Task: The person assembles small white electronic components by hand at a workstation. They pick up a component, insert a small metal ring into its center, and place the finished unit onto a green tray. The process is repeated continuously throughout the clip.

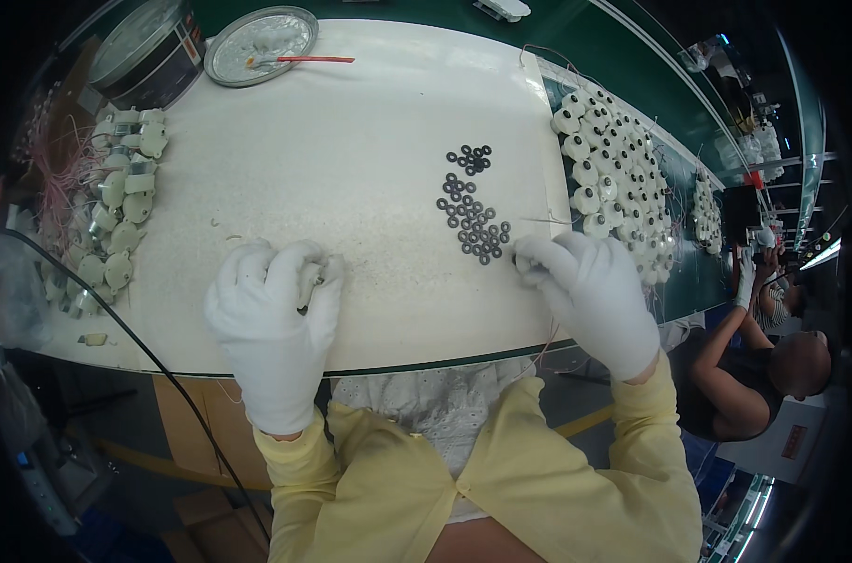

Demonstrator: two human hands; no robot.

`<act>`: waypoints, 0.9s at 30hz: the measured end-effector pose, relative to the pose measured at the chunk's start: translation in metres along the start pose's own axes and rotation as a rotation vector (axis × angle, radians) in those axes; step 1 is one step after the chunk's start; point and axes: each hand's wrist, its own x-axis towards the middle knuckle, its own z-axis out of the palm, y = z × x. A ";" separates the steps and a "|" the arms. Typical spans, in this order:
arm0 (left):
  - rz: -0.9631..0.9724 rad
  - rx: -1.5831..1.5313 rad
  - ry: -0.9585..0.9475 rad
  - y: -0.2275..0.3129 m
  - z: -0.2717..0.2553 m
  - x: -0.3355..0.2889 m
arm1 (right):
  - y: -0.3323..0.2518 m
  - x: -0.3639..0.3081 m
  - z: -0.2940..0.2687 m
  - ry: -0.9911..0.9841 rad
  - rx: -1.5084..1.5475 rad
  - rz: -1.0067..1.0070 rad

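Observation:
My left hand (276, 310), in a white glove, is closed around a small off-white part (309, 278) with a bit of metal showing; it looks like one of the small motors, though the fingers cover most of it. On the right, my right hand (585, 291), also gloved, has its fingertips pinched together just above the white table sheet. Something small and dark shows at those fingertips, too covered to name. Beside them lies a loose group of small black rings (473, 218), spread flat in one layer. A thin wire passes near the right fingers.
Off-white motors with pink wires (116, 202) are heaped at the left. Rows of round white motors with black centres (613, 159) stand at the right. At the back are a bucket (149, 56) and a lid (262, 45) with a red stick (318, 59). A co-worker (745, 375) sits at right.

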 end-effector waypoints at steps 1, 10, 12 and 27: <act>0.009 -0.001 0.007 0.000 0.000 0.000 | 0.003 -0.005 -0.005 -0.061 -0.023 -0.029; 0.026 0.011 -0.012 0.000 -0.001 -0.002 | 0.012 -0.010 -0.011 -0.277 -0.085 -0.131; -0.031 -0.001 -0.097 0.002 -0.003 -0.005 | 0.012 -0.013 -0.011 -0.240 0.012 -0.078; 0.093 0.060 -0.074 0.009 -0.011 -0.005 | 0.057 -0.093 -0.013 0.428 2.345 0.594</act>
